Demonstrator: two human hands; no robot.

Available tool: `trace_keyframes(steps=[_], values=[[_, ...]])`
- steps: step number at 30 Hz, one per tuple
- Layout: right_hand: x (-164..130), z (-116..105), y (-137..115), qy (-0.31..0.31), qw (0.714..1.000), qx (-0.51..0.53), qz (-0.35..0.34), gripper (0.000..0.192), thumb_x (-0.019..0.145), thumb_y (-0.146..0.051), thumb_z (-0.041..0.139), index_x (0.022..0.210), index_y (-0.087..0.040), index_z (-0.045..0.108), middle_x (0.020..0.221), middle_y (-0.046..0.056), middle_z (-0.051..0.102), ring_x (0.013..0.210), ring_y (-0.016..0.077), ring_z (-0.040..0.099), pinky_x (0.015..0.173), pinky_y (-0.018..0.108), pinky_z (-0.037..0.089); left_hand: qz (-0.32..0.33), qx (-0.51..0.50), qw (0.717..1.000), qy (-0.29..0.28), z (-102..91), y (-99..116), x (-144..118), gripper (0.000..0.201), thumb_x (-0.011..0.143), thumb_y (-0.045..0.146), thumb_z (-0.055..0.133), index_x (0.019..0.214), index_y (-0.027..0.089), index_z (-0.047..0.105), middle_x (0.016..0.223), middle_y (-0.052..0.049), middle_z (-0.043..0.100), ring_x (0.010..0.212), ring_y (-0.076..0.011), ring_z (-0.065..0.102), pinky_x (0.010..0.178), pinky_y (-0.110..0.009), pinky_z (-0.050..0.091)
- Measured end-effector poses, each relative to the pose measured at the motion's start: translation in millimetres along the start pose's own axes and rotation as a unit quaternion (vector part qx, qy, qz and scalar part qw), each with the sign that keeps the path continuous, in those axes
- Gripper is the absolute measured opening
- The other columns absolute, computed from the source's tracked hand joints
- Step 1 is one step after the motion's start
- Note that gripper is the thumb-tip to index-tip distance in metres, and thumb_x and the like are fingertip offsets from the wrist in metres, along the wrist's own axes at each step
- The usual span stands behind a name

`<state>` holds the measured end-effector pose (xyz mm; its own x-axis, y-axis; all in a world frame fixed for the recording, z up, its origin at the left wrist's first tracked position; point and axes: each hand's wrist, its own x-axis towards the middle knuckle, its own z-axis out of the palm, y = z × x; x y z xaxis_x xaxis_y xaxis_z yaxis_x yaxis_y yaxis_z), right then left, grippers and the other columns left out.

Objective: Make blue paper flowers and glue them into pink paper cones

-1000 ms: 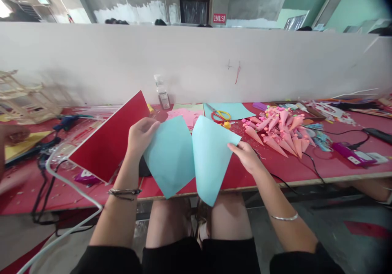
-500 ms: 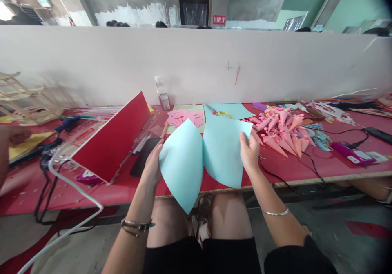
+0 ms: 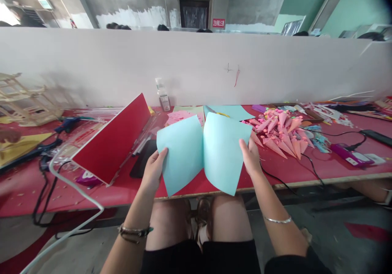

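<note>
Blue paper (image 3: 183,155): midway between hands, over table (image 3: 122,190) front edge, midline pointing away (1 sheet or 2, unclear).
Left hand (image 3: 154,168): fingers clamped, paper's left margin.
Right hand (image 3: 251,157): likewise, right margin.

I see two bare hands, the left hand (image 3: 155,168) and the right hand (image 3: 251,156). The left forearm (image 3: 139,208) wears a dark bracelet (image 3: 134,232) of several thin strands, one hanging looser, with a small greenish bit at one side. On the right forearm (image 3: 274,204) I make out a narrow, shiny silver bangle (image 3: 278,220) and, further up, a plain black sleeve (image 3: 294,265). Below the near edge of the tabletop (image 3: 122,194) I find black shorts (image 3: 229,255) and a brownish shoe (image 3: 203,205), its details too small to read.
</note>
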<state>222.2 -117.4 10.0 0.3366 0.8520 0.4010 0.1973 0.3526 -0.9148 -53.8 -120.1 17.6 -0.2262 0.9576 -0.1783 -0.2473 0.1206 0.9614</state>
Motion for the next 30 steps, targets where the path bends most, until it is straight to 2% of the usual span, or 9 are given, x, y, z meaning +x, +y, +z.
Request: trace_keyframes(steps=[4, 8, 11, 15, 20, 23, 30], values=[[-18.0, -6.2, 9.4, -0.076, 0.992, 0.014, 0.098, 0.045, 0.07, -0.047, 0.057, 0.102, -0.015, 0.058, 0.105, 0.011, 0.063, 0.098, 0.0265, 0.057, 0.081, 0.036, 0.044, 0.076, 0.07, 0.993, 0.049, -6.4, -9.1, 1.6, 0.038, 0.064, 0.053, 0.057, 0.064, 0.016, 0.052, 0.05, 0.004, 0.048, 0.043, -0.0076, 0.038, 0.041, -0.019, 0.029], [-29.0, -7.5, 20.4, -0.051, 0.99, -0.005, 0.132, 0.039, 0.068, -0.049, 0.058, 0.085, -0.014, 0.063, 0.091, 0.009, 0.067, 0.084, 0.0253, 0.06, 0.069, 0.033, 0.047, 0.118, 0.119, 0.981, 0.094, -10.6, -16.0, 1.3, 0.043, 0.069, 0.057, 0.048, 0.055, 0.018, 0.041, 0.046, 0.006, 0.034, 0.042, -0.0074, 0.03, 0.04, -0.021, 0.024], [-29.2, -7.5, 25.3, -0.013, 0.992, -0.035, 0.122, 0.038, 0.069, -0.05, 0.055, 0.079, -0.013, 0.063, 0.082, 0.009, 0.067, 0.075, 0.0229, 0.059, 0.063, 0.03, 0.045, 0.148, 0.149, 0.973, 0.098, -10.9, -19.2, 3.2, 0.041, 0.072, 0.054, 0.046, 0.055, 0.018, 0.038, 0.048, 0.006, 0.03, 0.044, -0.0074, 0.027, 0.041, -0.021, 0.022], [-26.2, -8.2, 27.5, 0.033, 0.989, -0.124, 0.079, 0.038, 0.071, -0.051, 0.051, 0.069, -0.014, 0.061, 0.065, 0.005, 0.063, 0.062, 0.0181, 0.053, 0.055, 0.027, 0.04, 0.163, 0.175, 0.965, 0.109, -12.5, -24.8, 9.5, 0.039, 0.075, 0.05, 0.043, 0.055, 0.018, 0.036, 0.049, 0.006, 0.028, 0.044, -0.0076, 0.024, 0.041, -0.021, 0.019], [-24.9, -9.5, 31.8, 0.092, 0.978, -0.181, 0.052, 0.041, 0.072, -0.054, 0.048, 0.051, -0.018, 0.045, 0.044, -0.002, 0.041, 0.048, 0.0116, 0.036, 0.046, 0.024, 0.03, 0.182, 0.209, 0.952, 0.132, -20.4, -29.8, 18.1, 0.038, 0.075, 0.049, 0.041, 0.054, 0.02, 0.031, 0.049, 0.005, 0.026, 0.045, -0.0084, 0.024, 0.041, -0.021, 0.02], [-23.5, -11.6, 36.7, 0.111, 0.973, -0.2, 0.036, 0.043, 0.072, -0.054, 0.047, 0.048, -0.02, 0.035, 0.043, -0.005, 0.031, 0.046, 0.0103, 0.031, 0.045, 0.024, 0.026, 0.207, 0.243, 0.936, 0.148, -25.9, -28.5, 20.7, 0.038, 0.077, 0.048, 0.038, 0.054, 0.02, 0.029, 0.05, 0.005, 0.026, 0.047, -0.0092, 0.025, 0.042, -0.022, 0.021], [-20.2, -14.5, 41.9, 0.117, 0.964, -0.238, 0.0, 0.045, 0.073, -0.053, 0.046, 0.046, -0.021, 0.03, 0.041, -0.005, 0.03, 0.045, 0.0093, 0.029, 0.045, 0.024, 0.025, 0.253, 0.329, 0.895, 0.164, -32.1, -25.4, 21.1, 0.037, 0.078, 0.044, 0.037, 0.052, 0.02, 0.028, 0.049, 0.004, 0.026, 0.048, -0.01, 0.027, 0.046, -0.023, 0.02]])
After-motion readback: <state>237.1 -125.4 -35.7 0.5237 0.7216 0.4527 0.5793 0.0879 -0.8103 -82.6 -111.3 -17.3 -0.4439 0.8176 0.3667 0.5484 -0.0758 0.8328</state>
